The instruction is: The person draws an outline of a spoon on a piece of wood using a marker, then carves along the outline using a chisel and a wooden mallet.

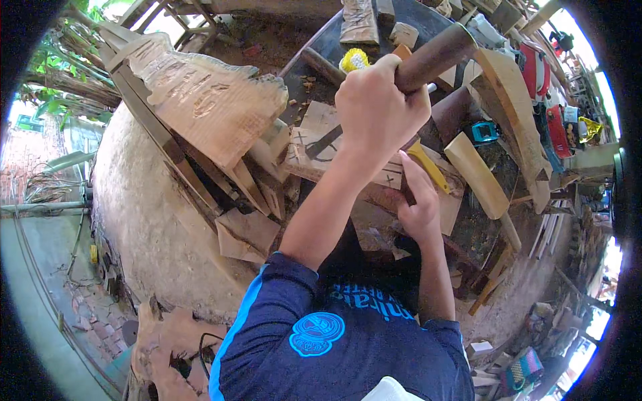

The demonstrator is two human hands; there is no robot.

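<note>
My left hand (380, 107) is raised and gripped around the handle of a brown wooden mallet (438, 53). Lower down, my right hand (419, 210) holds a chisel with a yellow handle (428, 166), its tip hidden behind my left wrist. Under both hands lies a pale wooden board (319, 130) with dark pencil marks on it. The board rests on a cluttered dark workbench (321, 47).
A large carved wooden panel (200, 100) leans at the left over a big pale rounded stump (147, 207). Wood offcuts (247, 234) lie below it. A pale slat (476, 175), a teal tool (483, 131), a yellow object (354, 60) and red tools (535, 67) sit at the right.
</note>
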